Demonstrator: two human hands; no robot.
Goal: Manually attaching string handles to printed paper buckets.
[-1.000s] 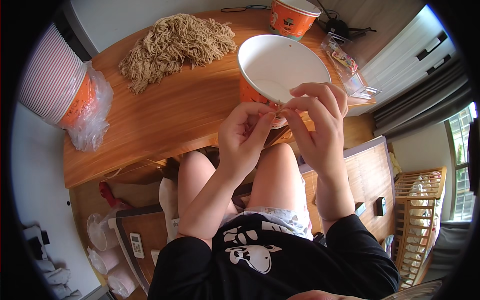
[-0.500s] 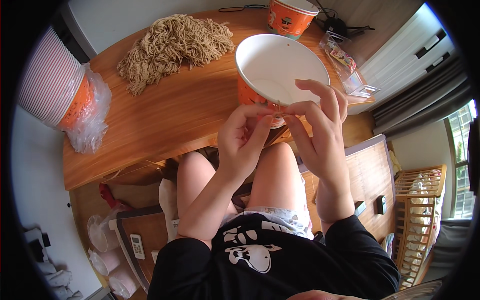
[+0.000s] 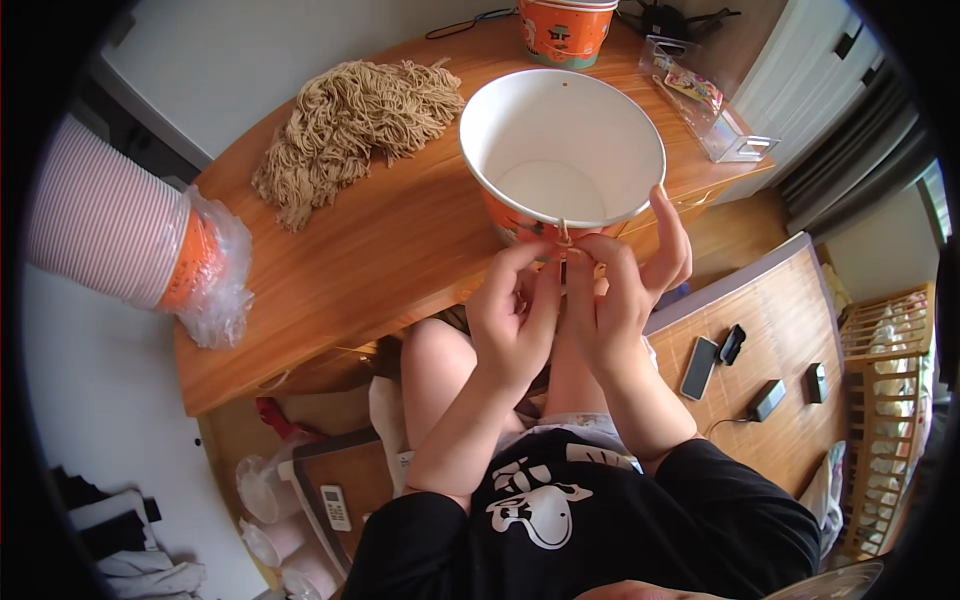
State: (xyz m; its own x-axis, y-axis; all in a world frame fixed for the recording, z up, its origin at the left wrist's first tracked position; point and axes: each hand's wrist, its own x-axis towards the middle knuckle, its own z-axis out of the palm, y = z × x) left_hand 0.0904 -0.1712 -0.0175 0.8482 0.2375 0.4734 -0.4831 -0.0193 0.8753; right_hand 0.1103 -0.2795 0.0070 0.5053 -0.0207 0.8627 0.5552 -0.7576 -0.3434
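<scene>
A large round paper bucket (image 3: 520,135), white inside and orange printed outside, stands upright at the desk's front edge. A short beige cord (image 3: 563,235) shows at its near rim, looped or knotted just below the lip. Thumb and index finger of my left hand (image 3: 515,305) pinch the cord from the left. From the right, my right hand (image 3: 615,300) pinches it too, with its outer fingers raised beside the bucket. The fingertips hide most of the cord and any hole there. On the desk to the left lies a heap of beige cords (image 3: 360,120).
Nested buckets (image 3: 110,215) partly in clear plastic lean in at the far left. More orange buckets (image 3: 565,38) stand at the back of the wooden desk (image 3: 300,290), near a clear acrylic holder (image 3: 745,145). A phone (image 3: 699,367) lies on a low surface at the right.
My view has shifted, so the bucket and desk sit differently in the picture. Both hands still pinch the cord, closer together; my right hand's raised fingers have swung toward the right.
</scene>
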